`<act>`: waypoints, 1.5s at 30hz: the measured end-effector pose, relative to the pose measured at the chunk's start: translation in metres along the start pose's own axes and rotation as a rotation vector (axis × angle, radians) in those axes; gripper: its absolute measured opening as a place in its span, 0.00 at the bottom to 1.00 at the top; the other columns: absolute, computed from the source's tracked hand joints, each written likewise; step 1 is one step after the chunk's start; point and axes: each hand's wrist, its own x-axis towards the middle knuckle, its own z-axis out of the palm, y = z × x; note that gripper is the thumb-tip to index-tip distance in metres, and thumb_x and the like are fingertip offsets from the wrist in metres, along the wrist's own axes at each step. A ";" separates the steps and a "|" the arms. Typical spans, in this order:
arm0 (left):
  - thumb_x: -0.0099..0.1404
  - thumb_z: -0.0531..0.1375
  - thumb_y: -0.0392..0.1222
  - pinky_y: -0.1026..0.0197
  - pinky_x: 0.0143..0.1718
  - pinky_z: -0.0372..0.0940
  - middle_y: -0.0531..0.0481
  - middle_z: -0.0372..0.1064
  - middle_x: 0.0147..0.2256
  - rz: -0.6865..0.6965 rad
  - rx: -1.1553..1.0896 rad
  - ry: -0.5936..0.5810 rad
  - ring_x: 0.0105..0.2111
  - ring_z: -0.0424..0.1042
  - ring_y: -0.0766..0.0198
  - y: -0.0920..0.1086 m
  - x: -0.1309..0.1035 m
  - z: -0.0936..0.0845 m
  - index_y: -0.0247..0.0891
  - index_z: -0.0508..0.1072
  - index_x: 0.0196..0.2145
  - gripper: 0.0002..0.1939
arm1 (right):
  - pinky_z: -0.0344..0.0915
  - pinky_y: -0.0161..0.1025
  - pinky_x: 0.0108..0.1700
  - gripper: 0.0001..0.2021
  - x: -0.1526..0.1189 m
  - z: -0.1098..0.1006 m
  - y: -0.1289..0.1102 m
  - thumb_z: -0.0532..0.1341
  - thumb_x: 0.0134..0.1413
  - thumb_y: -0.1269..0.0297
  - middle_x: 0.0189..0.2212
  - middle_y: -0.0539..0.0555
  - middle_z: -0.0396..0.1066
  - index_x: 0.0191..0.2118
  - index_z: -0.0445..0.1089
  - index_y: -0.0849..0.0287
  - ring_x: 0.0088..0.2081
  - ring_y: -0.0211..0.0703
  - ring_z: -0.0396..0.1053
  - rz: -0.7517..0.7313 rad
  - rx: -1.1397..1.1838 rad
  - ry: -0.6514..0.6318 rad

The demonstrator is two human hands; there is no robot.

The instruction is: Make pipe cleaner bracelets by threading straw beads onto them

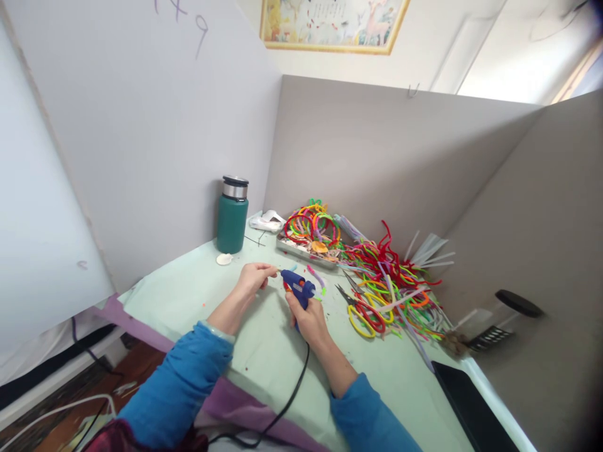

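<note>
My right hand [306, 317] is wrapped round the handle of a blue hot glue gun [298, 285], whose nozzle points left. A black cord runs down from its handle past the table's front edge. Just in front of the nozzle, the fingers of my left hand [255, 277] are pinched together; what they hold, if anything, is too small to make out. Behind the glue gun lie short purple and green pipe cleaner pieces [315, 275]. Scissors with red handles [370, 316] and a pair with yellow handles [360, 321] rest to the right.
A green bottle [232, 216] stands at the back left, beside a small white disc [224, 258]. A metal tray [306, 253] holds pipe cleaner rings. Loose pipe cleaners [391, 270] heap to its right. A clear container with a black lid [518, 303] and a black flat object [471, 402] are at right.
</note>
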 end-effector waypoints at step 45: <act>0.56 0.62 0.50 0.65 0.23 0.57 0.50 0.73 0.27 0.380 0.056 0.104 0.21 0.64 0.68 0.027 -0.080 0.067 0.36 0.77 0.32 0.14 | 0.64 0.37 0.34 0.09 0.022 -0.067 0.010 0.56 0.60 0.58 0.29 0.51 0.70 0.37 0.68 0.58 0.29 0.40 0.68 -0.336 0.038 0.106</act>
